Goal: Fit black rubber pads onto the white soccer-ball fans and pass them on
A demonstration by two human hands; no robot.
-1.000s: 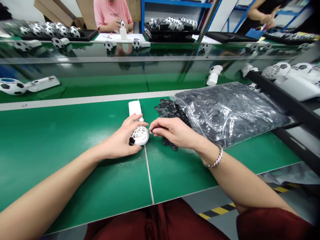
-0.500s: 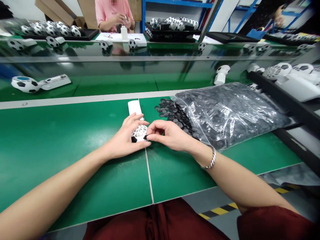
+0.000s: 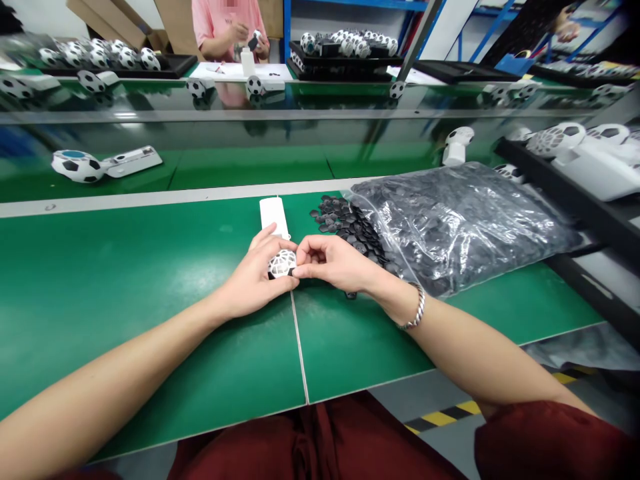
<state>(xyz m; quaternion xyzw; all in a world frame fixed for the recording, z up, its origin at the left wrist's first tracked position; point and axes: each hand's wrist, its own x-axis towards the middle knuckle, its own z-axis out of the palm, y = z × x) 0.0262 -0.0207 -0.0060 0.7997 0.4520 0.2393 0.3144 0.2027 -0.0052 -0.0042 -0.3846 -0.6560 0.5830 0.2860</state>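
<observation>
A white plastic part with a football-patterned round end and a flat handle [image 3: 273, 217] lies on the green table. My left hand [image 3: 257, 275] is wrapped round its openwork ball end [image 3: 283, 263], thumb on the near side, fingers on the far side. At the right side of the ball, my right hand [image 3: 327, 264] pinches a small black piece [image 3: 294, 271] against it; my fingertips partly hide it. Just beyond my right hand, a pile of loose black pieces [image 3: 345, 223] spills from the mouth of a clear plastic bag [image 3: 465, 223].
Behind a pale rail, a belt [image 3: 250, 157] carries football-patterned parts, one at left [image 3: 80, 165] and one at right [image 3: 457, 145]. A black tray [image 3: 590, 193] with more white parts stands at the right. Across the line, a person in pink [image 3: 227, 30] handles a part.
The parts on the near belt have shifted right, those on the far belt slightly left. My hands stay at the ball, with my right fingers still pinching at its side.
</observation>
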